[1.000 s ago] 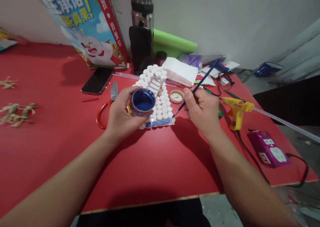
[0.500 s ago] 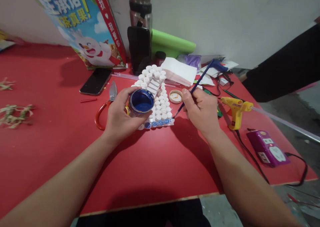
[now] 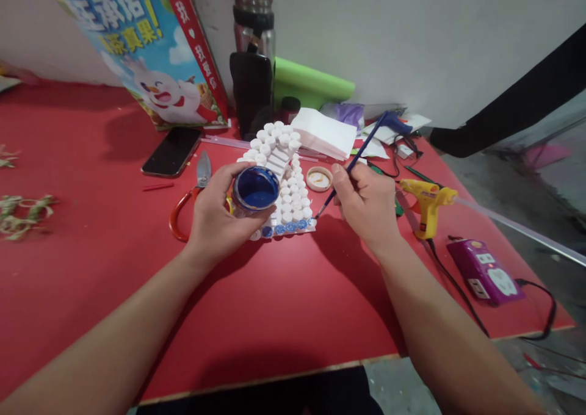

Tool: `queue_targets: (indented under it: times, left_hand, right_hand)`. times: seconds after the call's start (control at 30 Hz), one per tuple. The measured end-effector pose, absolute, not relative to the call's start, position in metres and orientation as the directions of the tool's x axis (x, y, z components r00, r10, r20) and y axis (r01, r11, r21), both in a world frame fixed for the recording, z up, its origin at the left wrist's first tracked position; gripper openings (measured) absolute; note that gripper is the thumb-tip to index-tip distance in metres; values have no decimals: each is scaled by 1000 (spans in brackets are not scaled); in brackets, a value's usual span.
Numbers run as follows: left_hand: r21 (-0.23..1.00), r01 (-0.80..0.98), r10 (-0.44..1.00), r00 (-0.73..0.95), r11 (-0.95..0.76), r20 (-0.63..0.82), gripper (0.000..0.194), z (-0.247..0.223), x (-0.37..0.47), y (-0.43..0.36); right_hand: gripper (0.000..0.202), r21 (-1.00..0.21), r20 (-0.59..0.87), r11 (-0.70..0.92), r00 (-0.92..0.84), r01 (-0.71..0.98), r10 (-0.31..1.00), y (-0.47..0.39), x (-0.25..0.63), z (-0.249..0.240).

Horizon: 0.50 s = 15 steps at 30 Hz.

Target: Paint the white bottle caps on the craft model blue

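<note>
My left hand (image 3: 218, 210) is wrapped round a jar of blue paint (image 3: 256, 189), tilted so its open mouth faces me. Between the thumb and fingers of my right hand (image 3: 366, 201) is a thin blue paintbrush (image 3: 364, 148). Its bristles touch or nearly touch the right end of the front row on a white model (image 3: 293, 198) built of small round pieces with steps. Several discs (image 3: 292, 226) in that row are blue. The jar and my left hand hide the model's left part. A round lid (image 3: 319, 179) lies just right of the model.
Orange-handled scissors (image 3: 180, 213) and a phone (image 3: 171, 151) lie to the left. A yellow glue gun (image 3: 428, 204) and a purple power box (image 3: 485, 271) with cords are on the right. Behind stand a flask (image 3: 253, 24), a printed box (image 3: 155, 55) and white paper (image 3: 324, 133).
The whole view has shifted slightly. A dark-clothed limb at the right has moved lower in view. My hands keep their holds, with the brush tip still at the model's front right corner.
</note>
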State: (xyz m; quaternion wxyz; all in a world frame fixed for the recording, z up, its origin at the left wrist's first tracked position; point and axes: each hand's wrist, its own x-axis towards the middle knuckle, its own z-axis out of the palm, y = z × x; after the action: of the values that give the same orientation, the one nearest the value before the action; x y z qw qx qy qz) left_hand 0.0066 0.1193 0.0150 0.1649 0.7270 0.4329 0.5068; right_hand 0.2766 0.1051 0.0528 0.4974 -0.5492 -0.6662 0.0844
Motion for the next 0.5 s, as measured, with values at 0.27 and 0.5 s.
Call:
queue_targets:
  times: [0.27, 0.5]
  left_hand:
    - [684, 460, 799, 101, -566, 593, 59, 15, 7, 119]
    - [668, 459, 783, 105, -585, 613, 59, 14, 7, 120]
  right_hand:
    - [64, -646, 588, 393, 98, 655, 803, 105, 274, 54]
    - [60, -662, 578, 393, 101, 638, 810, 104, 276, 55]
